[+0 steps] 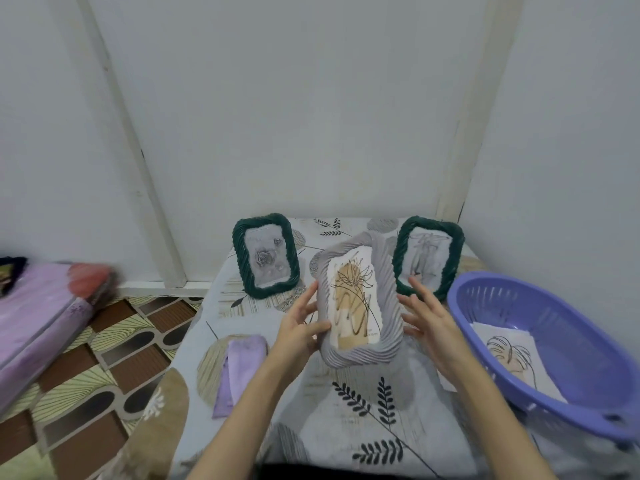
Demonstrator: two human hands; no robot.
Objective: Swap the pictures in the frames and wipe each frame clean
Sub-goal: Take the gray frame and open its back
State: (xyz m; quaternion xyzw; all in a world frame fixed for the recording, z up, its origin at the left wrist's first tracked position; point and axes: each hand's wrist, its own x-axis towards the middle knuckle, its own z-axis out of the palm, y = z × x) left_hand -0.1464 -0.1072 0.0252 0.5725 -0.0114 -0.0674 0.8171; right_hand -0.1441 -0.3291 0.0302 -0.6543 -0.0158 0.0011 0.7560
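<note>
A grey ribbed picture frame [388, 351] with a tan line-drawing picture is held above the table's middle, tilted. My left hand [299, 329] grips its left edge, thumb on the front. My right hand [427, 318] is at its right side, fingers spread; contact with the frame is unclear. Two dark green braided frames stand at the back: the left green frame [265, 256] holds a grey rose picture, the right green frame [427, 258] holds a pale drawing. A folded purple cloth [239, 367] lies on the table to the left. A loose picture [512, 355] lies in the purple basket.
The purple plastic basket [568, 306] sits at the table's right edge. The table [346, 427] has a leaf-patterned cover and stands against a white wall. A pink mattress [41, 317] lies on the patterned floor to the left.
</note>
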